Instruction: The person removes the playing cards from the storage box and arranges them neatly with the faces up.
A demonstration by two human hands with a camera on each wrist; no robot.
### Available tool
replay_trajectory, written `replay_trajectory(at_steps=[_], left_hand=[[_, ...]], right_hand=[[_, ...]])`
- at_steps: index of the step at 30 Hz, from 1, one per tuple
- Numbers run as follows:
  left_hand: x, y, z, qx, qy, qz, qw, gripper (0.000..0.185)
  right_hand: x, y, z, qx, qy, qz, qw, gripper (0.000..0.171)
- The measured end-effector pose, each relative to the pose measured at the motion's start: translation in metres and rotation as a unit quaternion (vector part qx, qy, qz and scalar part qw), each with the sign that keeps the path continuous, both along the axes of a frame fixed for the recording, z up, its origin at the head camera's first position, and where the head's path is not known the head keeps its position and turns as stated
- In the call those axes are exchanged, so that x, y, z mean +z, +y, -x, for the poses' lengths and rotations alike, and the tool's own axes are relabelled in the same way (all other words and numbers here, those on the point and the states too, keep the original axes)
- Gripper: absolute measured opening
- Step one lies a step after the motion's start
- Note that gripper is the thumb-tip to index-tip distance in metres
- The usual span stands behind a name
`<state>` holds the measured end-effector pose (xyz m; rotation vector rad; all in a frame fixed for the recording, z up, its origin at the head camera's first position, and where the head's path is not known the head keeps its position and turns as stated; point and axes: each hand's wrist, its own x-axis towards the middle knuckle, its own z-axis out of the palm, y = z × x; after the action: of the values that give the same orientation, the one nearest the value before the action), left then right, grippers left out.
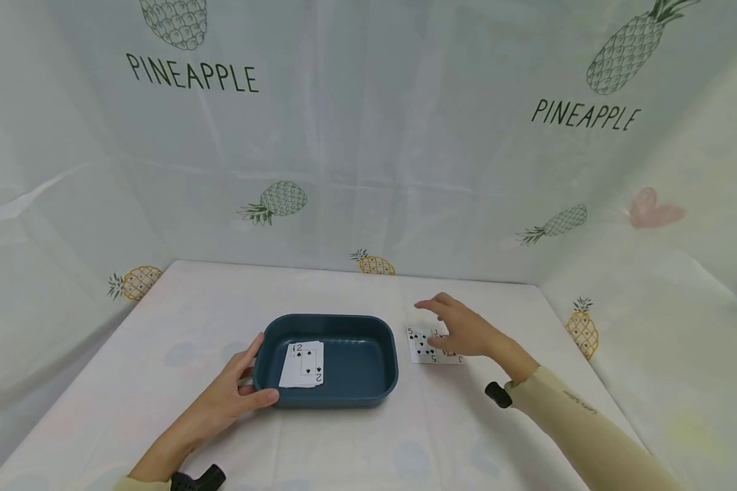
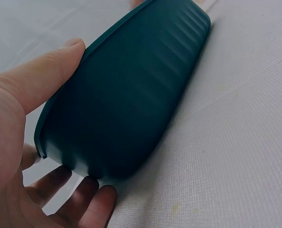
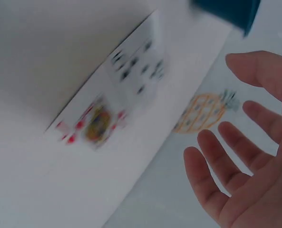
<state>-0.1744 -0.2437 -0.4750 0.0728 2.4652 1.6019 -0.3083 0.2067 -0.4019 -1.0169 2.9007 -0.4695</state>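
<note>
My left hand (image 1: pixel 236 392) grips the left end of a dark blue rectangular tray (image 1: pixel 344 402), its thumb on the near side at the corner. In the left wrist view the fingertips (image 2: pixel 100 204) touch the end wall of the tray. Inside the tray, on the left, lies a small pile of playing cards (image 1: pixel 301 368), a black two on top. My right hand (image 1: pixel 467 331) hovers to the right with fingers spread, holding nothing. Below it lie a black five (image 1: pixel 420 346) and a red jack (image 3: pixel 98 126), side by side; the hand partly hides the jack in the head view.
A pale cloth covers the table (image 1: pixel 344 457). Behind it and at both sides hang white sheets (image 1: pixel 368 136) printed with pineapples. The two loose cards lie a short way right of the tray.
</note>
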Motion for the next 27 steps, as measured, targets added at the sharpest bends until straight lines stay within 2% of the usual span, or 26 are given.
replay_trajectory(at_steps=[5, 9, 14, 20, 27], left_hand=[[0.002, 0.001, 0.0, 0.002, -0.004, -0.001, 1.0, 0.109], [0.001, 0.001, 0.001, 0.004, -0.005, -0.003, 1.0, 0.109], [0.001, 0.002, 0.0, 0.007, -0.01, 0.001, 0.9999, 0.109], [0.004, 0.003, -0.002, 0.012, -0.016, -0.001, 0.9998, 0.11], [0.003, 0.004, -0.003, 0.009, -0.021, -0.007, 0.9997, 0.108]], right_hand=[[0.014, -0.037, -0.01, 0.036, 0.007, 0.026, 0.999, 0.067], [0.02, -0.067, -0.018, 0.049, -0.025, 0.033, 0.998, 0.067], [0.023, -0.104, -0.026, 0.088, -0.061, 0.03, 0.994, 0.068], [0.016, -0.143, -0.031, 0.115, -0.081, -0.001, 0.99, 0.073], [-0.005, -0.167, -0.035, 0.11, -0.094, -0.029, 0.989, 0.078]])
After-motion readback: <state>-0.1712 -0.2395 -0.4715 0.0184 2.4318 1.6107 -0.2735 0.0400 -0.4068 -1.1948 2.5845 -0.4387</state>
